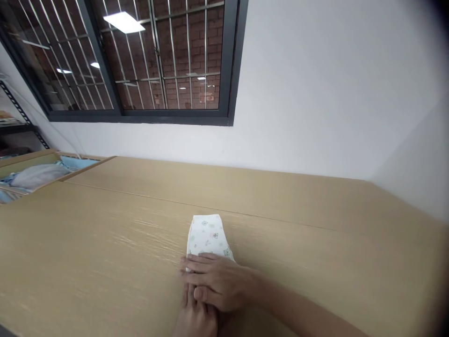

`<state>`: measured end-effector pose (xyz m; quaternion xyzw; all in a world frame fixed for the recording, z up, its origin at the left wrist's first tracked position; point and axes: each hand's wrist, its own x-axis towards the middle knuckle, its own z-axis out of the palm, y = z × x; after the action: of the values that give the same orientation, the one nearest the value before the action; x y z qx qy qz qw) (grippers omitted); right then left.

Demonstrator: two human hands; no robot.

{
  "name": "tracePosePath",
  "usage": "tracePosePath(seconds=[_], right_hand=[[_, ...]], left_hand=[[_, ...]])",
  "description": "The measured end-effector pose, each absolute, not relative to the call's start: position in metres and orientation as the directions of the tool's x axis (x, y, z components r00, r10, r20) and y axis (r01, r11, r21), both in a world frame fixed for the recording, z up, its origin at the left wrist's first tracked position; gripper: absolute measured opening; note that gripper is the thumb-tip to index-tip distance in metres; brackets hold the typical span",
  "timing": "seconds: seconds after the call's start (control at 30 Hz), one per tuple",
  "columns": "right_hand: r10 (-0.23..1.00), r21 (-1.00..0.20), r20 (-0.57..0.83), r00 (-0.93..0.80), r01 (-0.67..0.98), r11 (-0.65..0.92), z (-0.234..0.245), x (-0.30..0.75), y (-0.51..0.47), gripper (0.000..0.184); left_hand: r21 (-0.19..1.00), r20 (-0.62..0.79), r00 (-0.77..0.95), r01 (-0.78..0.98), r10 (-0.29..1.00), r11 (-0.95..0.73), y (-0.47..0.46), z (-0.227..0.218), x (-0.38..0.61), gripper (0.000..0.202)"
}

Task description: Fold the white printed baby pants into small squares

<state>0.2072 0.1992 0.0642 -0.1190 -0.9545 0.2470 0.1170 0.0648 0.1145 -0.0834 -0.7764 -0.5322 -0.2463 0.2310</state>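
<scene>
A folded piece of white cloth (207, 234) with a small pastel print lies flat on the wooden tabletop, its narrow end pointing away from me. My right hand (220, 281) lies across its near part, palm down with fingers stretched out to the left. Just below it, my left hand (197, 318) rests low in the view with its fingers pointing forward. The right hand overlaps those fingers, so their tips are mostly hidden. The near end of the cloth is covered by both hands.
The light wooden tabletop (105, 262) has a seam running across it. At the far left is an open wooden bin (101, 161) with a pale bundle (40, 175) and blue fabric inside. Behind stand a white wall (308, 93) and a barred window with a dark frame (228, 70).
</scene>
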Motion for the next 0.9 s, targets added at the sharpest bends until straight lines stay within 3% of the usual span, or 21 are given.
tracePosePath(seconds=[0.23, 0.4, 0.57, 0.7, 0.77, 0.9], right_hand=[[0.383, -0.276, 0.160, -0.910, 0.331, 0.902, 0.042, 0.208, 0.258, 0.056], [0.445, -0.192, 0.208, -0.871, 0.409, 0.892, 0.039, 0.208, 0.299, 0.057], [0.487, -0.139, 0.212, -0.848, 0.467, 0.873, 0.040, 0.211, 0.309, 0.061], [0.522, -0.106, 0.330, -0.787, 0.518, 0.849, 0.050, 0.219, 0.287, 0.053], [0.553, -0.138, 0.358, -0.752, 0.543, 0.828, 0.057, 0.228, 0.269, 0.045], [0.555, -0.272, 0.274, -0.786, 0.490, 0.828, 0.067, 0.250, 0.231, 0.038]], left_hand=[[-0.259, 0.631, 0.442, 0.895, 0.637, -0.364, 0.122, -0.074, 0.057, 0.066], [-0.295, 0.602, 0.458, 0.889, 0.654, -0.350, 0.117, -0.061, 0.055, 0.072], [-0.332, 0.600, 0.482, 0.876, 0.638, -0.350, 0.119, -0.056, 0.056, 0.064], [-0.333, 0.647, 0.519, 0.852, 0.558, -0.404, 0.126, -0.038, 0.046, 0.041], [-0.288, 0.622, 0.562, 0.812, 0.546, -0.508, 0.129, -0.016, 0.035, 0.029], [-0.194, 0.499, 0.623, 0.757, 0.602, -0.623, 0.135, 0.023, 0.010, 0.024]])
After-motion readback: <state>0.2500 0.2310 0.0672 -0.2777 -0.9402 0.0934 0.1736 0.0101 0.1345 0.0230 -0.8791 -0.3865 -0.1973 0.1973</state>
